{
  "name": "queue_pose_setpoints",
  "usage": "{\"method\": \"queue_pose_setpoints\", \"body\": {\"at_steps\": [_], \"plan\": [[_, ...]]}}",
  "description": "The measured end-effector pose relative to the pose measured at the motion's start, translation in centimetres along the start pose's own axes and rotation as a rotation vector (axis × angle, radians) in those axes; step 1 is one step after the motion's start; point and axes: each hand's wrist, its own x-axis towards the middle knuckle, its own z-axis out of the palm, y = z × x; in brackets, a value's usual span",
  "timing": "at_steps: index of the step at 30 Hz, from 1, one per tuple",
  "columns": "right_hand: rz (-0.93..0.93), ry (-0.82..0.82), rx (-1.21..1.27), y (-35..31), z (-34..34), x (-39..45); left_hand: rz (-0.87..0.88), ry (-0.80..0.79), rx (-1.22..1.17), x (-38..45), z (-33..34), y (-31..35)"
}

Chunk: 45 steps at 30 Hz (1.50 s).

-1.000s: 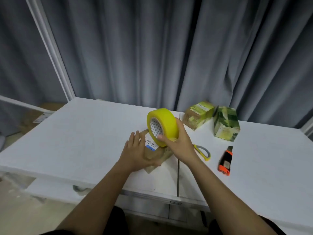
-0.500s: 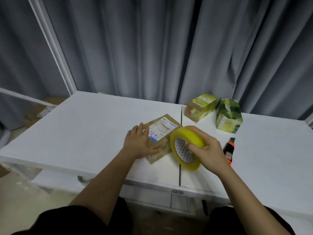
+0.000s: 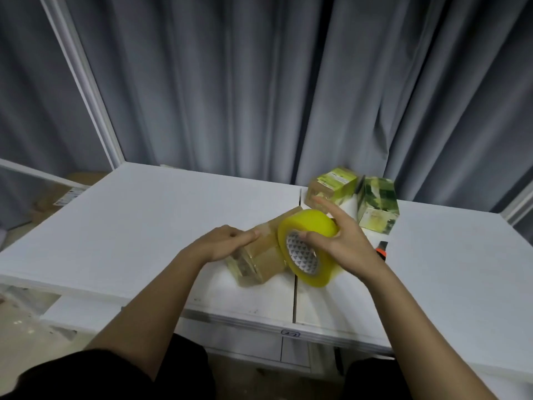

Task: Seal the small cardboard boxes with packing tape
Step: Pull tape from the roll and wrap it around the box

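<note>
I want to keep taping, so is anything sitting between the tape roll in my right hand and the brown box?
Nothing visible does. The tape roll in the right hand sits right against the brown box, which the left hand presses down from the other side.

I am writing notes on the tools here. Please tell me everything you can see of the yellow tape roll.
The yellow tape roll is a wide ring of glossy, translucent yellow packing tape on a core printed with dark triangles. It stands tilted on edge at the table seam, against the brown cardboard box. The right hand is closed on it, thumb at the core. The left hand presses on the box.
</note>
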Motion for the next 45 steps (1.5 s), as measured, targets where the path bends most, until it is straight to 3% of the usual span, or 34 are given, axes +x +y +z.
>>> {"method": "queue_pose_setpoints", "body": {"at_steps": [6,10,14,16,18,23,26,29,32,35,37,40,45], "plan": [[-0.018,0.009,0.113,-1.5,0.7,2.9,-0.027,-0.056,-0.180,1.1,0.7,-0.8],[-0.026,0.012,0.090,-1.4,0.7,3.9,0.050,-0.062,-0.253,3.0,-0.5,1.0],[-0.013,0.009,0.077,-1.2,0.9,4.6,0.061,-0.413,-0.472,4.7,0.1,1.3],[-0.026,0.015,0.045,-1.2,1.4,5.0,0.005,-0.441,-0.487,4.8,-0.1,0.9],[-0.031,0.011,0.020,-1.4,1.8,5.3,0.017,-0.404,-0.495,5.0,-0.1,0.3],[-0.011,0.052,-0.072,-2.1,2.8,6.5,0.139,-0.111,-0.418,4.5,0.2,-0.6],[-0.017,0.190,-0.066,-2.0,3.7,6.4,0.231,0.067,-0.382,4.0,1.1,-0.9],[-0.145,0.375,-0.071,-1.4,4.6,5.3,0.237,0.372,-0.164,3.5,1.9,-0.8],[-0.187,0.301,-0.054,0.3,5.3,3.5,0.233,0.664,0.053,2.4,2.6,-0.3],[-0.147,0.161,-0.013,2.0,5.3,2.3,0.219,0.629,0.129,1.4,3.0,0.2],[-0.145,0.131,-0.034,2.5,5.0,2.3,0.188,0.506,0.142,0.2,3.3,0.4],[-0.162,0.107,-0.104,2.4,5.0,2.7,0.166,0.320,0.408,-1.4,4.8,0.2],[-0.134,0.016,-0.131,-0.7,3.1,3.9,0.115,0.381,0.566,-1.3,4.9,0.6]]}}
